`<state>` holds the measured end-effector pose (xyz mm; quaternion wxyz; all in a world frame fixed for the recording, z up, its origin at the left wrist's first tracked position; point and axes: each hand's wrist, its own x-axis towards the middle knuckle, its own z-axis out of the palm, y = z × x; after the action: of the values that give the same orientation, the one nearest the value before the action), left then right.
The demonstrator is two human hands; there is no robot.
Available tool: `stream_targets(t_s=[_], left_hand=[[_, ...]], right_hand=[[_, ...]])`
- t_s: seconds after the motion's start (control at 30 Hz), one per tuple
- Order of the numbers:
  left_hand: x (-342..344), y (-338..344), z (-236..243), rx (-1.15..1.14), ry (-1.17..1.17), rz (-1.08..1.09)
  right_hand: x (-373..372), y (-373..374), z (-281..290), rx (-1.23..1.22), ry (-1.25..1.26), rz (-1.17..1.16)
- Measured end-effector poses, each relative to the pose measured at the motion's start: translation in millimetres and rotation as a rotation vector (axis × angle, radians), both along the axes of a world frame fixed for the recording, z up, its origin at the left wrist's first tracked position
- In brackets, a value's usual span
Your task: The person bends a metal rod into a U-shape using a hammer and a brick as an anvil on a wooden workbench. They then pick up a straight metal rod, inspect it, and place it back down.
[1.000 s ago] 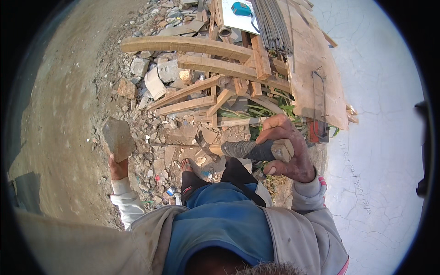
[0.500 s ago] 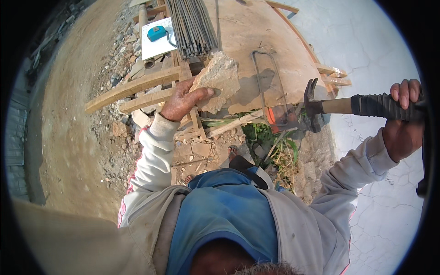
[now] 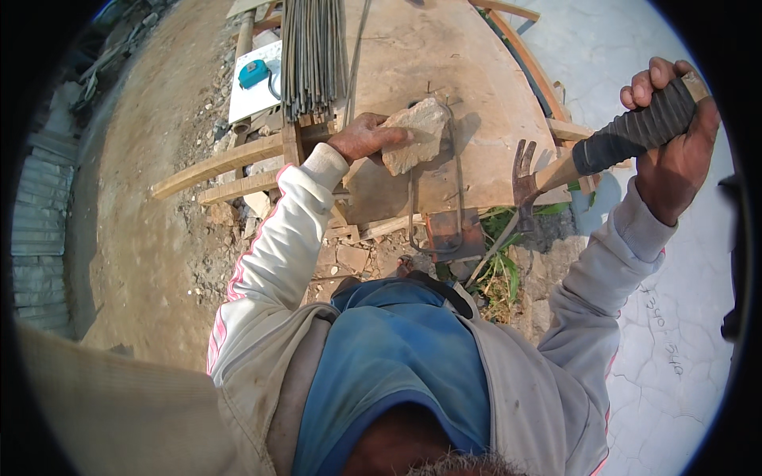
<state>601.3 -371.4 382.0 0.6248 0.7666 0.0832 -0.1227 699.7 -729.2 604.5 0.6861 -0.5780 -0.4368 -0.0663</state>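
My left hand [image 3: 359, 138] is closed around a rough, pale tan stone [image 3: 417, 135] and has it over the wooden board [image 3: 413, 59], next to a hacksaw [image 3: 460, 178]. Whether the stone rests on the board or is just above it, I cannot tell. The stone covers part of the saw's thin metal frame. To the right, my right hand [image 3: 671, 163] grips a claw hammer [image 3: 527, 184] by its black-wrapped wooden handle. The hammer tilts, its dark metal head lower than the handle end and right of the saw, apart from the stone.
A bundle of thin steel rods [image 3: 311, 63] lies at the board's left. Beside it, a teal tape measure [image 3: 253, 73] sits on a white panel [image 3: 254, 101]. Wooden beams [image 3: 226, 164] jut leftward over rubble. Green plants [image 3: 504, 274] grow below the board; a cracked pale surface [image 3: 667, 317] lies right.
My left hand has carried the stone right and farther over the board. My right hand has risen a little, and the hammer has turned from nearly level to slanting head-down. My view has shifted too.
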Motion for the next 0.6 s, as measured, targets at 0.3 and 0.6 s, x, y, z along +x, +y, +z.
stream_targets(t_s=[0.3, 0.6], left_hand=[[85.8, 5.5, -18.8, 0.066, 0.196, -0.175], [114.3, 10.1, -9.4, 0.159, 0.218, -0.183]], right_hand=[[93.4, 66.4, -16.6, 0.122, 0.341, -0.051], [172.3, 135.9, -46.3, 0.067, 0.524, -0.043]])
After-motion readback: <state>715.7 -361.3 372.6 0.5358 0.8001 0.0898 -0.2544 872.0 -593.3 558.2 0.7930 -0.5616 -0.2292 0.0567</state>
